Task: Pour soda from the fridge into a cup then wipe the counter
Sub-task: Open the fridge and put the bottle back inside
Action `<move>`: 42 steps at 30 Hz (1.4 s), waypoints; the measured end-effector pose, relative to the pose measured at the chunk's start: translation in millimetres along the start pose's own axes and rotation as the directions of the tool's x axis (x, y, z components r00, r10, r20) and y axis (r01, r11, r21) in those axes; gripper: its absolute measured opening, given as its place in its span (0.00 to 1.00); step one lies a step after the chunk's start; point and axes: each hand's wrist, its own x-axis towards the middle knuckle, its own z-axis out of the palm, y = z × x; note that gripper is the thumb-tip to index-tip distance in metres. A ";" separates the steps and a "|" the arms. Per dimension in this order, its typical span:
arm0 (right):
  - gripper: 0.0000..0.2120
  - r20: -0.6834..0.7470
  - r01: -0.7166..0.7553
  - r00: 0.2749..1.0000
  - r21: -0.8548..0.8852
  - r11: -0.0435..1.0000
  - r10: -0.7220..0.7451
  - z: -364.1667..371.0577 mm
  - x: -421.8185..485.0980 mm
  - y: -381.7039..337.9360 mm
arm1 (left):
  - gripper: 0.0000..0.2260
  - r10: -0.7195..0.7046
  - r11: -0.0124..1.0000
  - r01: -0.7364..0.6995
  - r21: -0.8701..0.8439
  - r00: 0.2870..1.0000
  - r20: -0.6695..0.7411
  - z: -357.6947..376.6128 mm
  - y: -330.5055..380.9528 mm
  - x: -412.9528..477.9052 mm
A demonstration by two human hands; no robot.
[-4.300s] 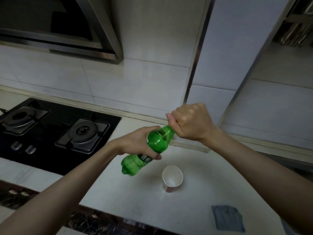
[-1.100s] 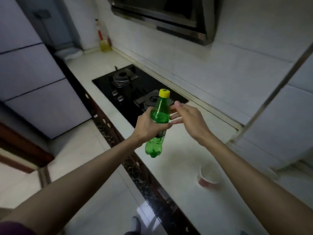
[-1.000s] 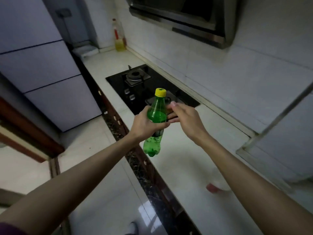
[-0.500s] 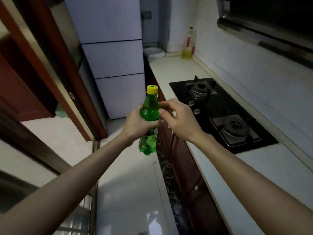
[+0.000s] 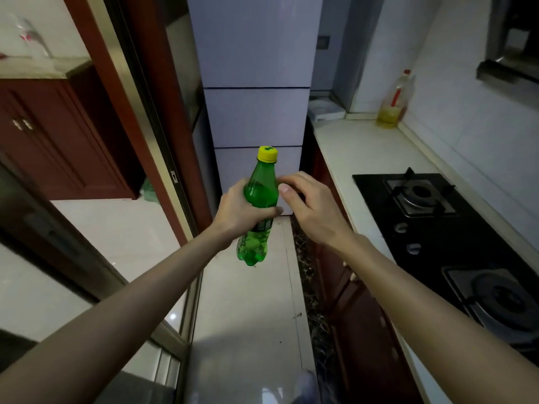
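Observation:
A green soda bottle (image 5: 260, 193) with a yellow cap stands upright in the air, capped, over the kitchen floor. My left hand (image 5: 237, 209) grips it round the middle. My right hand (image 5: 309, 209) hovers just right of the bottle's shoulder, fingers loosely spread, holding nothing. The white fridge (image 5: 256, 83) stands straight ahead with its doors shut. The white counter (image 5: 364, 147) runs along the right. The cup is out of view.
A black gas hob (image 5: 437, 228) sits in the counter on the right. A bottle of yellow oil (image 5: 393, 103) stands at the counter's far end near the wall. A sliding door frame (image 5: 151, 118) and dark red cabinets (image 5: 58, 135) are on the left.
The view has swung left from the counter and cup to face the fridge. The bottle stays upright in my left hand; my right hand has stayed beside it without gripping.

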 end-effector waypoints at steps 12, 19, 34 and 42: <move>0.14 0.071 0.126 0.988 0.126 0.984 -0.136 28.7 181.3 86.3 | 0.28 -0.139 0.989 0.144 0.014 0.973 -0.185 -17.4 -15.4 162.2; 0.12 0.171 0.206 0.959 0.138 0.969 -0.228 62.9 265.0 117.8 | 0.31 -0.210 0.977 0.212 -0.022 0.937 -0.278 -35.6 -36.6 227.9; 0.16 0.306 0.186 0.938 -0.046 0.981 -0.164 159.5 466.9 173.6 | 0.25 -0.234 0.971 0.236 -0.032 0.921 -0.311 -103.0 -116.1 448.3; 0.20 0.346 0.173 0.931 -0.136 0.975 -0.117 187.8 569.6 200.3 | 0.24 -0.262 0.965 0.252 -0.070 0.918 -0.298 -130.4 -136.3 559.6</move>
